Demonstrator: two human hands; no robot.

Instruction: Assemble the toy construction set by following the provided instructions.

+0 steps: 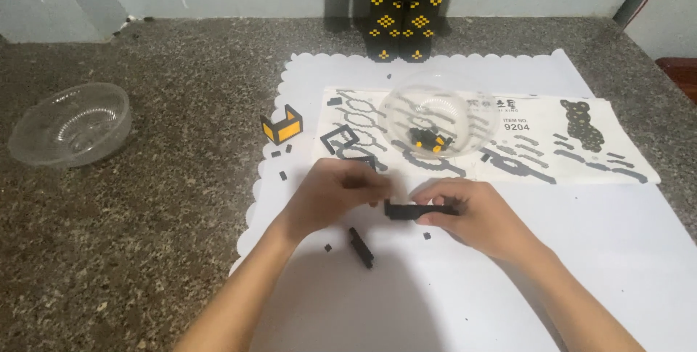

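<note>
Both hands' grips (330, 196) (475, 214) clamp a black brick strip (417, 211) above white paper (617, 250) on speckled stone counter (145, 228).

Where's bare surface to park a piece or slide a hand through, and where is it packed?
Free: white mat right of the right hand, below the instruction sheet; stone counter between the empty glass bowl and the mat edge. Crowded: around both hands, with the left hand, black strip, loose black bar, small bits, and the bowl of pieces.
</note>
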